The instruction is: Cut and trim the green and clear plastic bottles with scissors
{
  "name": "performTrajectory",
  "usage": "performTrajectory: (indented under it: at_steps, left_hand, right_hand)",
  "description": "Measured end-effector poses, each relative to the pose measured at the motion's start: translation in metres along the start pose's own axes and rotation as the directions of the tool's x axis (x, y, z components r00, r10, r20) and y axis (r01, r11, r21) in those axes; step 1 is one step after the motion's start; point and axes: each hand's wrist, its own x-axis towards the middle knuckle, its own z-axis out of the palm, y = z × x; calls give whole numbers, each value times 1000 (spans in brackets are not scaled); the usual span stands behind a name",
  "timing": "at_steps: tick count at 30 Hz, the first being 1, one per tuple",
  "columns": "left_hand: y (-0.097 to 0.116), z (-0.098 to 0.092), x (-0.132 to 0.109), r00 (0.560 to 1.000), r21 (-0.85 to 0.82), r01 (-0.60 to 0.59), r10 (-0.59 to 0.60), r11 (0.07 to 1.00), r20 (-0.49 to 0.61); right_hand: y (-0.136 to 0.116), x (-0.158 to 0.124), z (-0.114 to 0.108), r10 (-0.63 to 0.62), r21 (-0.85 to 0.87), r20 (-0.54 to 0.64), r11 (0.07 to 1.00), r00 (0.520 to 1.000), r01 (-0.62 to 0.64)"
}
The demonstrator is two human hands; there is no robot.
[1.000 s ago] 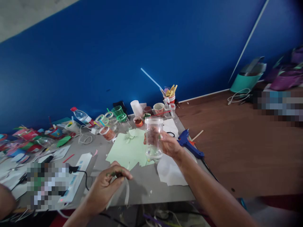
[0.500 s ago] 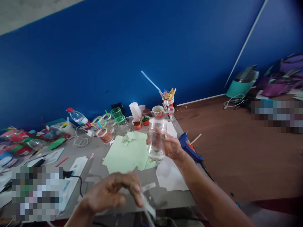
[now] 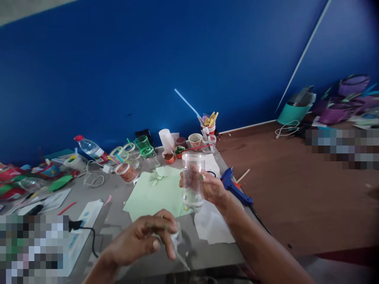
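Observation:
My right hand (image 3: 212, 188) is wrapped round a clear cut plastic bottle (image 3: 193, 191), held nearly upright with its wide opening at the top. The bottle is above the green paper (image 3: 145, 191) and a white paper sheet (image 3: 209, 225). Lower and to the left, my left hand (image 3: 148, 234) is closed on a thin curled clear plastic strip (image 3: 177, 240) by the table's front edge. The strip's upper part is partly hidden behind the fingers. Small torn green paper pieces (image 3: 159, 174) lie on the green sheet.
A blue glue gun (image 3: 237, 187) lies at the table's right edge, a wooden stick (image 3: 243, 175) beside it. Paint cups (image 3: 168, 157), a green cut bottle (image 3: 145, 146) and a red-capped bottle (image 3: 91, 149) stand along the back. A white power strip (image 3: 85, 221) is at left.
The clear strip in my left hand has drawn up and curled closer to the fingers. My right hand keeps the bottle, slightly lower in view. The whole view has shifted a little.

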Motion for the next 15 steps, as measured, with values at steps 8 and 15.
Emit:
performTrajectory:
  at_steps: [8, 15]
  left_hand:
    - [-24, -4, 3, 975, -186, 6, -46, 983, -215]
    - [-16, 18, 0, 985, -292, 92, -129, 952, -110]
  right_hand:
    - [-5, 0, 6, 17, 23, -12, 1000, 1000, -16]
    - [-7, -1, 5, 36, 17, -60, 999, 998, -35]
